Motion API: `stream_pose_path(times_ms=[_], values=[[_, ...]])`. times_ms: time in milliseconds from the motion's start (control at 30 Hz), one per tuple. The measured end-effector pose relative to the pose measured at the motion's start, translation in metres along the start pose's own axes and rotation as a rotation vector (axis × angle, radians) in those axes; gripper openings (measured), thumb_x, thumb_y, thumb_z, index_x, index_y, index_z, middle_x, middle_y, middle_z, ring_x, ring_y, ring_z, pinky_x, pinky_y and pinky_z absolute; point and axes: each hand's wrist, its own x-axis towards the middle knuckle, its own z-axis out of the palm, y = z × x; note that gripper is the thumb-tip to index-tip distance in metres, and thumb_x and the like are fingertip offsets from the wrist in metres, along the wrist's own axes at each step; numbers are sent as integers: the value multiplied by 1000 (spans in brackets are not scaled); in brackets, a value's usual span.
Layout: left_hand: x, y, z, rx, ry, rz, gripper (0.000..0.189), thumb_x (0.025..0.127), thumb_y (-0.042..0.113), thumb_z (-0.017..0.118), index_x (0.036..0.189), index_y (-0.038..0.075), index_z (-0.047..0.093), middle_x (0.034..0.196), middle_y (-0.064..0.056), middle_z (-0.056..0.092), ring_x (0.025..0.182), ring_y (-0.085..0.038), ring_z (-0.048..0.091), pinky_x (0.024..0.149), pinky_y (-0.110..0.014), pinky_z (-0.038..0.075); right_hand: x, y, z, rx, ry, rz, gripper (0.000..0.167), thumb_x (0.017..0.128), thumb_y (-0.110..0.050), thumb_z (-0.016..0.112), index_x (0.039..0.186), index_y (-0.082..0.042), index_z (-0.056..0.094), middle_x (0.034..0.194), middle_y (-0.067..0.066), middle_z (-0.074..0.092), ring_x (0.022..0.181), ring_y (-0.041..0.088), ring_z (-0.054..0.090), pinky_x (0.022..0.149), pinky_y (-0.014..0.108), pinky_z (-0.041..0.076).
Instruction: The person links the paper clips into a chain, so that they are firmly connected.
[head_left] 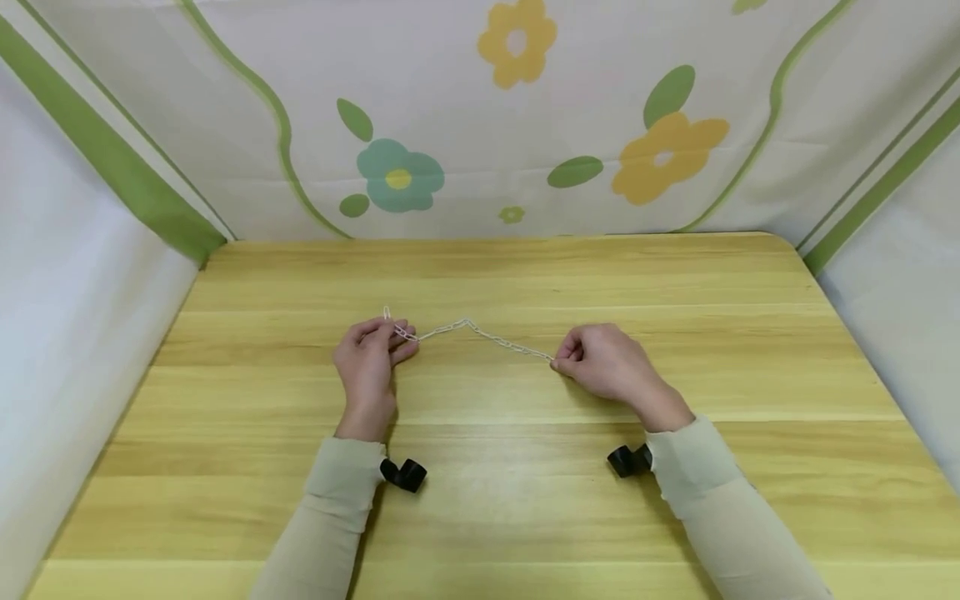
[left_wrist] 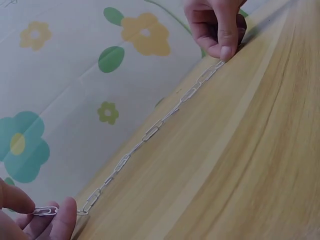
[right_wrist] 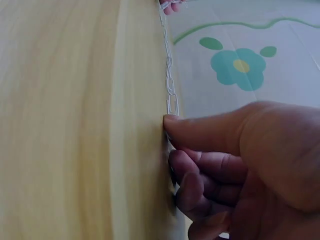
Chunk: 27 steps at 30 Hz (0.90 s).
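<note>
A chain of linked white paper clips [head_left: 504, 342] stretches between the two hands, bending upward near its middle in the head view. At its left end, my left hand [head_left: 367, 367] pinches a clip between thumb and finger, and one clip's tip pokes out above that grip. The chain passes over the left fingers, as the left wrist view shows with a clip [left_wrist: 46, 211] lying across them. My right hand [head_left: 611, 362] pinches the other end close to the tabletop. In the right wrist view the thumb [right_wrist: 210, 132] covers the last link.
A wood-grain table [head_left: 495, 500] lies under both hands. Behind it hangs a pale curtain [head_left: 465, 100] printed with flowers, and white cloth flanks both sides. Black wrist cameras [head_left: 405, 475] stick out from the sleeves.
</note>
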Motion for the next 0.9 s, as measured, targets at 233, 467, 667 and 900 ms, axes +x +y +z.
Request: stream_pose_path(times_ms=[233,467,667,900], values=[[4,-1,-2,-9,-25,8,25,107,4,63,129,-7,58,99,-9,77,97,-26,80,82,-35,68,-1,14,-6,158,-51,-46,9,104,-19,67,102,-11,68,94,5,70,83,18,62,79,34,51],[7,0,-6,-37,-13,-4,24,105,2,66,127,-5,59,102,-11,78,94,-24,81,80,-34,68,0,25,-12,344,-54,-40,10,108,-14,61,117,-8,63,94,10,73,82,23,70,76,30,56],[7,7,-9,-50,-7,-44,34,107,6,65,138,-5,59,102,-6,80,94,-18,81,84,-31,67,-3,26,-21,448,15,-44,17,108,-17,65,121,-7,70,100,14,77,87,25,74,79,31,59],[-5,22,-2,-44,-56,37,26,106,4,65,130,-5,63,101,-6,81,92,-18,81,88,-33,67,-9,22,-31,649,91,-91,25,104,-19,74,121,-1,70,106,10,78,95,20,76,84,30,63]])
